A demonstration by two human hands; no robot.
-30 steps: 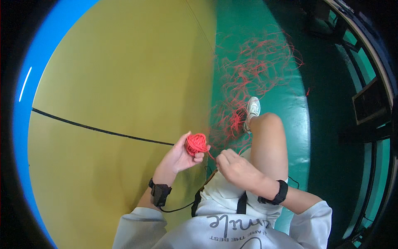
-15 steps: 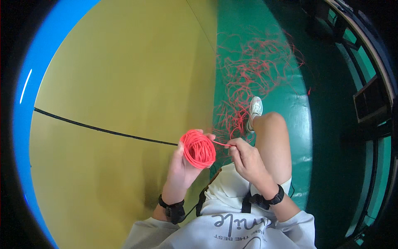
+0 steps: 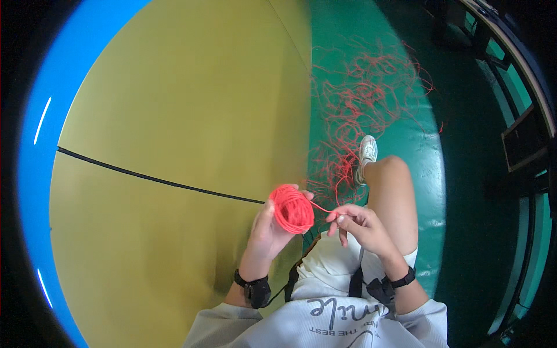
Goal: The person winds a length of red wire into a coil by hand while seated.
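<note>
My left hand (image 3: 266, 236) is wrapped around a wound ball of red cord (image 3: 293, 210), thumb on its left side and fingertips showing behind its upper edge. From the ball a taut strand (image 3: 322, 207) runs to my right hand (image 3: 371, 233), where it passes between the thumb and index finger. The other fingers of that hand are loosely bent. Below the right hand's fingers, the cord continues toward a loose red tangle (image 3: 362, 101) spread over the green floor.
On the left is a large yellow surface (image 3: 174, 104) with a blue rim (image 3: 43, 133) and a black cord (image 3: 156, 181) across it. My leg and white shoe (image 3: 368, 152) are beside the tangle. Dark-framed furniture (image 3: 525, 136) stands at the far right.
Both hands have shifted right in the picture, partly with the whole view. The ball has turned a little. My right hand's fingers are more spread and looser around the strand.
</note>
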